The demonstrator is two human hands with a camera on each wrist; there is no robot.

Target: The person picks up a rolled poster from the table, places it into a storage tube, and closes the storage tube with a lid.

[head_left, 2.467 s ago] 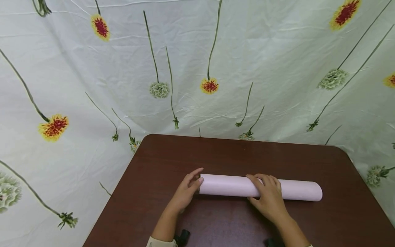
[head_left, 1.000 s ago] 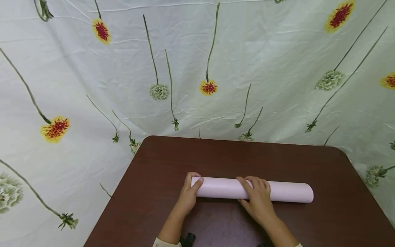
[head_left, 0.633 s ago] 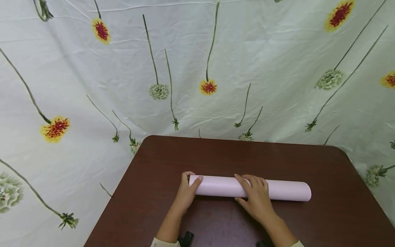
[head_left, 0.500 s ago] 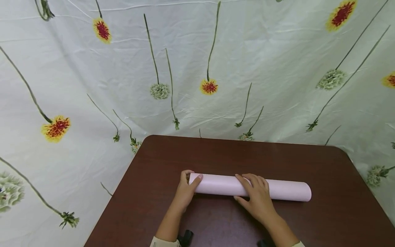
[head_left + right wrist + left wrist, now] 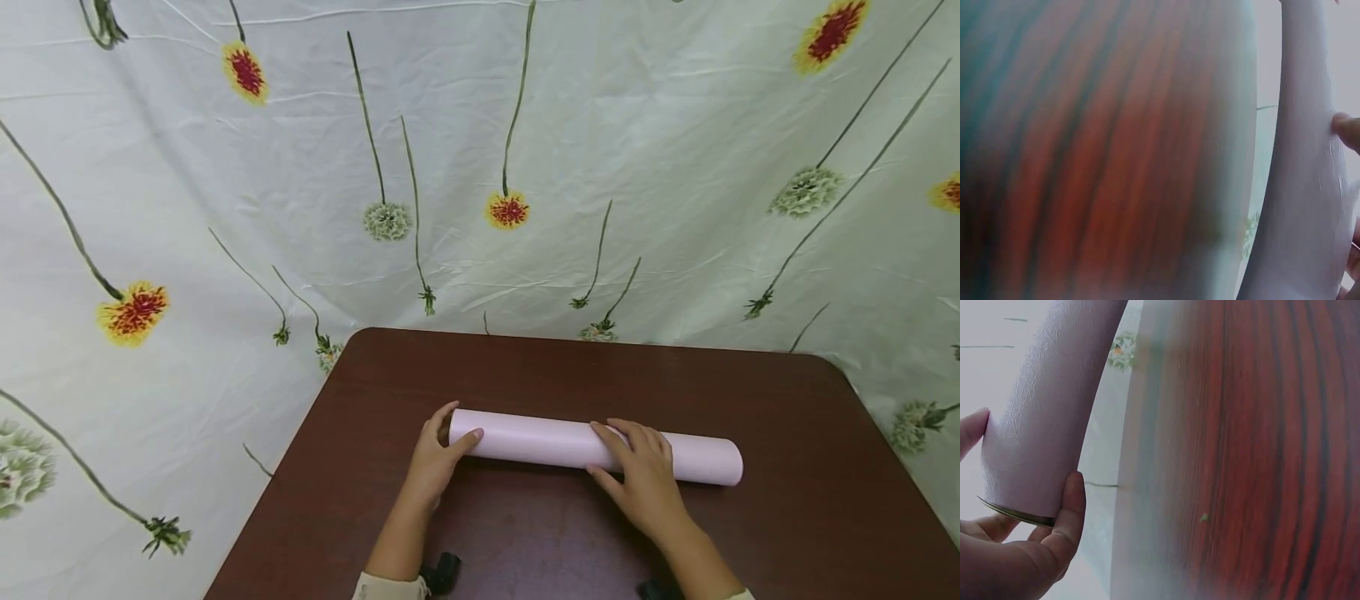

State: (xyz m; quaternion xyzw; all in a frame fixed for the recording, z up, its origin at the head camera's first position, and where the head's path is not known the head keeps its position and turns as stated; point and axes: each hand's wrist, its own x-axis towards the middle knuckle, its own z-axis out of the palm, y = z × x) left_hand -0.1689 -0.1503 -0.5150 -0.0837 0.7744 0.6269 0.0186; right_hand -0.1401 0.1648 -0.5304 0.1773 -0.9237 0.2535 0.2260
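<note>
A pale pink roll point(image 5: 536, 440) lies crosswise above the dark wooden table, tilted slightly so its left end sits farther back. My left hand point(image 5: 433, 462) grips that left end, thumb on the near side and fingers bent round the end. In the left wrist view, the roll point(image 5: 1054, 406) shows a leather-like grain and a dark rim at its end, with the left hand point(image 5: 1029, 559) cupped there. My right hand point(image 5: 645, 479) holds the roll right of its middle, fingers over the top and thumb at the near side. The right wrist view shows the roll point(image 5: 1300, 156) and only parts of the hand.
The brown table point(image 5: 420, 367) has rounded far corners. A white flower-patterned cloth point(image 5: 637, 108) hangs behind it and along the left. Black wrist-worn devices show below the left hand point(image 5: 442, 573) and the right hand point(image 5: 652, 590).
The roll has shifted left, and its left end has swung away from me. The left hand, at first loosely beside the end, has taken hold of it. The right hand has slid slightly along it.
</note>
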